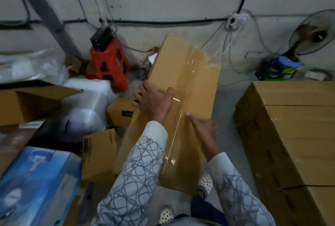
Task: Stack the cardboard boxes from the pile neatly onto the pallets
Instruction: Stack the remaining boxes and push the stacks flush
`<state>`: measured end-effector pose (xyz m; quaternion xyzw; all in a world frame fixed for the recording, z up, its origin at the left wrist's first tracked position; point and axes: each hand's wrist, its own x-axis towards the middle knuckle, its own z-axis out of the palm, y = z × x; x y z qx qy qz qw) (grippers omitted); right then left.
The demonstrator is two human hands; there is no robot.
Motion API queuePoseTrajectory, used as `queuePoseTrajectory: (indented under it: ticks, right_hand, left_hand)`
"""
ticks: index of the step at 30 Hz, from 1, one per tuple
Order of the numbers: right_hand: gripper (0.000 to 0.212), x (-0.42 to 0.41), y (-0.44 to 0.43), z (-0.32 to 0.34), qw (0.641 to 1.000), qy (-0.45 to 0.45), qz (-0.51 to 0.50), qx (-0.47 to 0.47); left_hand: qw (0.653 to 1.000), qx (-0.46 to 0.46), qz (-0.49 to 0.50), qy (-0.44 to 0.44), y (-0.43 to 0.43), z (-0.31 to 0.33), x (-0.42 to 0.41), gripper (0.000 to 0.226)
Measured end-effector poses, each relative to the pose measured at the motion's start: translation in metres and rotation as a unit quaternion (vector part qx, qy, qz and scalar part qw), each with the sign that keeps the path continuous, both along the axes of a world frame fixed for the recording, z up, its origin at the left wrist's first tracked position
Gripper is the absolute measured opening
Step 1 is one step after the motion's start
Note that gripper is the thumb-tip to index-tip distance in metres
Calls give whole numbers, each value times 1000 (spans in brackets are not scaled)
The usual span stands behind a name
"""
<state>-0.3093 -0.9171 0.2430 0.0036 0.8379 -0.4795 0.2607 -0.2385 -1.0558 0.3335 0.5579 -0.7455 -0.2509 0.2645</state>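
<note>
A long brown cardboard box (183,81), sealed with clear tape, stands tilted in the middle of the view, its top leaning away toward the wall. My left hand (154,102) grips its left edge, fingers wrapped round the side and thumb on the front face. My right hand (203,129) rests on the front face lower down, fingers flat along the tape. To the right sits a stack of large taped cardboard boxes (290,135). The pile on the left holds smaller brown boxes (99,153) and an open carton (30,99). No pallet is visible.
A red plastic stool (108,66) with a black device on top stands by the wall. White plastic bags (87,106) and a blue printed box (36,180) crowd the left. A fan (311,35) and cables line the right wall. Grey bare floor (226,135) lies between box and stack.
</note>
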Motion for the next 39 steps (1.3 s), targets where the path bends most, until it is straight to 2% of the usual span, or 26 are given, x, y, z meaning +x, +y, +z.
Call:
queuePoseTrajectory:
  ticks: [2, 5, 10, 13, 17, 23, 26, 31, 32, 36, 39]
  right_hand:
    - [125, 7, 25, -31, 998, -22, -24, -45]
    - [110, 39, 65, -22, 993, -62, -64, -83]
    - [53, 86, 130, 23, 968, -180, -109, -136]
    - [39, 100, 179, 31, 956, -211, -141, -145]
    - [50, 122, 262, 28, 932, -246, -210, -162]
    - [64, 166, 413, 12, 870, -276, -345, -220]
    - [88, 190, 490, 0, 838, -266, -411, -241]
    - [143, 214, 608, -14, 770, -225, -535, -266]
    - [144, 218, 628, -5, 756, -218, -559, -262]
    - [110, 217, 711, -5, 696, -202, -646, -239]
    - [113, 206, 768, -12, 666, -196, -684, -225]
  left_hand:
    - [997, -31, -57, -29, 16, 15, -2, 72]
    - [982, -68, -154, -82, 44, 30, -14, 73]
    - [937, -119, -290, -153, 118, 37, -38, 74]
    - [917, -131, -334, -177, 171, 29, -49, 72]
    - [886, -145, -394, -199, 264, 13, -56, 69]
    - [822, -149, -500, -228, 451, -19, -42, 74]
    - [779, -166, -564, -216, 552, -28, -26, 77]
    - [718, -168, -653, -174, 692, -31, -8, 78]
    - [709, -167, -664, -169, 715, -32, -6, 80]
    - [667, -135, -716, -157, 800, -43, -12, 80]
    - [641, -111, -747, -140, 869, -46, -26, 80]
